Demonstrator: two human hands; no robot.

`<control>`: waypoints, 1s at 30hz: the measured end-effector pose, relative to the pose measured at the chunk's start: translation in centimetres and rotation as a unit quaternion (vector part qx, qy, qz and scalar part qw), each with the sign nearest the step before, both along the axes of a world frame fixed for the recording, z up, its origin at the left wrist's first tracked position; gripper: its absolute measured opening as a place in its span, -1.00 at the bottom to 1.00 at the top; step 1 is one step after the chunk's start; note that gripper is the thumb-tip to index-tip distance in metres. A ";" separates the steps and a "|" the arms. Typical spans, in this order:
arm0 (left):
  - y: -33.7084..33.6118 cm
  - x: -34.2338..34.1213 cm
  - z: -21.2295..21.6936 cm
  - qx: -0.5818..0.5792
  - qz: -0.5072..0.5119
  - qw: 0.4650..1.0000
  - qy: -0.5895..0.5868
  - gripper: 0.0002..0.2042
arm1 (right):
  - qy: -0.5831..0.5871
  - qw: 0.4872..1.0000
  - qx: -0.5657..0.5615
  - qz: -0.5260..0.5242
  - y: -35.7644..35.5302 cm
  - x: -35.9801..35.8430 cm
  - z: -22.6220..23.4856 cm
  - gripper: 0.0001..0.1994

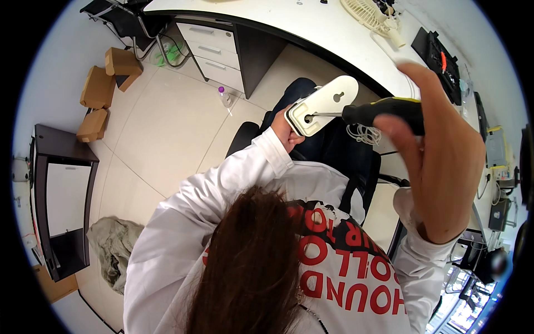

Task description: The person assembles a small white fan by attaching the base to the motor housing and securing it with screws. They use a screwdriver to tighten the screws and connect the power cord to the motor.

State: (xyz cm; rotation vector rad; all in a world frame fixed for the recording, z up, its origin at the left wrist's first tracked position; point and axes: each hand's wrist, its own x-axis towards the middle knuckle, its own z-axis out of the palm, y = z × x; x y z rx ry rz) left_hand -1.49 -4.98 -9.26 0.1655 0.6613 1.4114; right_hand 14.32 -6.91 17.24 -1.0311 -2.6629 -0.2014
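My left hand (285,132) grips a white oblong plastic plate (322,104) from underneath, holding it up in front of me. The plate has a keyhole slot near its upper end. My right hand (439,150) is closed around the black and yellow handle of a screwdriver (384,110). The thin metal shaft of the screwdriver points left, and its tip sits in a hole at the lower end of the plate. Both arms wear white sleeves.
A black office chair (334,150) is below my hands, with a coiled white cord (364,133) on it. A curved white desk (311,28) with a drawer unit (214,53) lies ahead. Cardboard boxes (103,89), a black shelf (61,206) and a small bottle (224,96) stand on the tiled floor.
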 end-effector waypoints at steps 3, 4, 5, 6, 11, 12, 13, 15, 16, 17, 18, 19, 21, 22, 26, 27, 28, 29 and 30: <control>-0.1 -0.1 -0.2 0.000 0.008 1.000 -0.009 -0.78 | -0.021 1.000 0.008 -0.006 0.7 0.2 -0.2 -0.76; -0.1 -0.2 -0.3 -0.006 0.012 1.000 -0.007 -0.77 | -0.029 0.999 0.009 0.027 0.7 0.3 -0.1 -0.78; -0.1 -0.3 -0.4 -0.008 0.006 1.000 -0.013 -0.77 | -0.037 0.998 0.011 0.059 0.7 0.4 0.0 -0.79; -0.1 -0.4 -0.6 -0.009 0.001 1.000 -0.019 -0.76 | -0.047 0.995 0.015 0.087 0.5 0.4 0.4 -0.80; 0.4 0.1 0.2 -0.039 -0.010 0.999 -0.006 -0.72 | -0.011 0.972 -0.003 0.234 1.5 1.1 0.3 -0.75; 0.5 0.3 0.4 -0.033 -0.011 0.999 -0.011 -0.72 | 0.006 0.970 -0.012 0.241 1.6 1.0 0.1 -0.76; 0.5 0.3 0.5 -0.027 -0.009 0.999 -0.016 -0.72 | 0.016 0.975 -0.012 0.222 1.4 0.7 0.0 -0.77; 0.6 0.0 -0.1 -0.021 -0.030 0.999 -0.033 -0.73 | 0.028 0.987 -0.001 0.157 0.7 0.1 0.3 -0.77; 0.8 -0.3 -0.7 -0.019 -0.055 0.997 -0.044 -0.74 | 0.014 0.995 -0.001 0.102 0.4 0.2 0.2 -0.76; 0.6 -0.5 -1.6 0.005 -0.044 0.999 -0.023 -0.75 | -0.002 0.999 -0.001 0.046 0.1 0.2 0.2 -0.74; 0.5 -0.7 -2.1 0.029 -0.032 0.999 -0.001 -0.75 | -0.022 1.000 -0.001 -0.008 -0.1 0.2 0.1 -0.71; 0.3 -0.6 -1.6 0.018 -0.019 1.000 0.004 -0.76 | -0.046 0.996 -0.035 -0.066 -0.2 -0.1 0.1 -0.72; -0.1 -0.3 -0.3 -0.006 0.006 1.000 0.014 -0.76 | -0.030 0.998 -0.033 -0.034 0.1 0.3 -0.4 -0.76; 0.0 -0.3 -0.4 -0.006 0.001 1.000 0.007 -0.76 | -0.022 0.999 -0.030 -0.018 0.2 0.5 -0.5 -0.78; 0.3 -0.4 -0.6 -0.034 -0.015 0.999 -0.011 -0.75 | -0.005 0.988 0.043 0.149 1.3 1.0 -0.3 -0.75; 0.3 -0.3 -0.5 -0.048 -0.018 0.999 -0.014 -0.74 | -0.004 0.983 0.049 0.177 1.6 1.2 -0.2 -0.73; 0.4 -0.3 -0.4 -0.047 -0.024 0.999 -0.014 -0.73 | -0.004 0.977 0.055 0.205 1.9 1.2 -0.2 -0.72; 0.5 -0.2 -0.3 -0.045 -0.030 0.998 -0.015 -0.72 | -0.004 0.973 0.054 0.225 2.3 1.3 -0.2 -0.71; 0.5 -0.2 -0.1 -0.044 -0.036 0.998 -0.016 -0.71 | 0.005 0.972 0.043 0.230 2.3 1.3 -0.2 -0.71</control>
